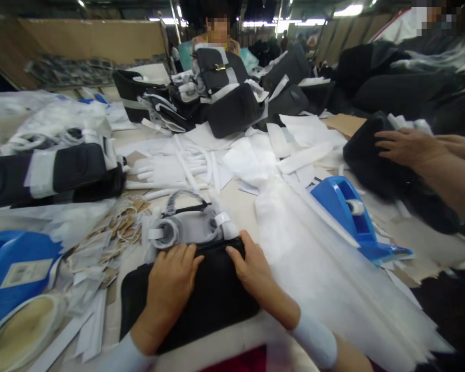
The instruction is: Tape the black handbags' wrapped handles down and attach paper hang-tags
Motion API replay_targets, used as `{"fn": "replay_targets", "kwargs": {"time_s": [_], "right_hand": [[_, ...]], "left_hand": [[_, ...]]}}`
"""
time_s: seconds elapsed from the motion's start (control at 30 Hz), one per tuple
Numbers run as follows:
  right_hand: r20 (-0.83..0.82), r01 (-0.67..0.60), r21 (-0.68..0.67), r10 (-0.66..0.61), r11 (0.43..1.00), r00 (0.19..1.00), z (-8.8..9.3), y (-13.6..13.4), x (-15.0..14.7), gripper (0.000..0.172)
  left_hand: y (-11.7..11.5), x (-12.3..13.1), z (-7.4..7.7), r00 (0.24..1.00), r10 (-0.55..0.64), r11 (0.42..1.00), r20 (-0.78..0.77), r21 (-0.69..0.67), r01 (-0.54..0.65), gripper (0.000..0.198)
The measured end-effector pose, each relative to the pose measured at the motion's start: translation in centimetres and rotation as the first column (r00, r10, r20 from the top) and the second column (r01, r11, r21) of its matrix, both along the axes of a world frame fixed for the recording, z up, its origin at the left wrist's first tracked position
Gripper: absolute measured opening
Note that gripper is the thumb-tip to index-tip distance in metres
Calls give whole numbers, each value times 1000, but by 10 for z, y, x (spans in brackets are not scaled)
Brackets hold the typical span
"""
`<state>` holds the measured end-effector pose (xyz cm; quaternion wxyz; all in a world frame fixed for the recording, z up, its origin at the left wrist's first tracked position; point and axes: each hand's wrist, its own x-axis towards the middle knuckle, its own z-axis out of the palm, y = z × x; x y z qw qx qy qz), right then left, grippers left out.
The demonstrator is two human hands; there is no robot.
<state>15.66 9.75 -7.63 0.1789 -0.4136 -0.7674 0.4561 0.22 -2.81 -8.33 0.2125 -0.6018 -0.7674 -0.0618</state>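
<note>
A black bag [213, 299] lies flat at the near edge of the table in the head view. My left hand [170, 281] rests on its top left part with the fingers curled over the upper edge. My right hand [251, 266] grips the same upper edge a little to the right. Just beyond the bag's edge sits a grey, paper-wrapped strap and handle bundle [189, 227].
A blue tape dispenser [352, 217] stands to the right, another blue one [15, 268] at the left. White wrapping sheets [318, 258] spread across the right. Wrapped black bags [225, 98] pile at the back. Another person's hands [406, 147] press a black bag at the right.
</note>
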Motion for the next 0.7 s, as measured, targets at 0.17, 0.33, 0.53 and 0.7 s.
{"fn": "replay_targets", "kwargs": {"time_s": [0.17, 0.33, 0.53, 0.7], "right_hand": [[0, -17, -14, 17, 1000, 1000, 8, 18, -5, 56], [87, -20, 93, 12, 995, 996, 32, 29, -37, 77], [-106, -119, -56, 113, 991, 988, 35, 32, -62, 41], [-269, -298, -246, 231, 922, 935, 23, 41, -60, 35]], "left_hand": [[-1, 4, -3, 1000, 26, 1000, 0, 3, -26, 22], [-5, 6, -3, 997, 30, 999, 67, 32, -33, 21], [-8, 6, -4, 993, 28, 994, 113, 106, -40, 20], [-8, 4, -6, 992, 16, 988, 123, 152, -35, 23]]}}
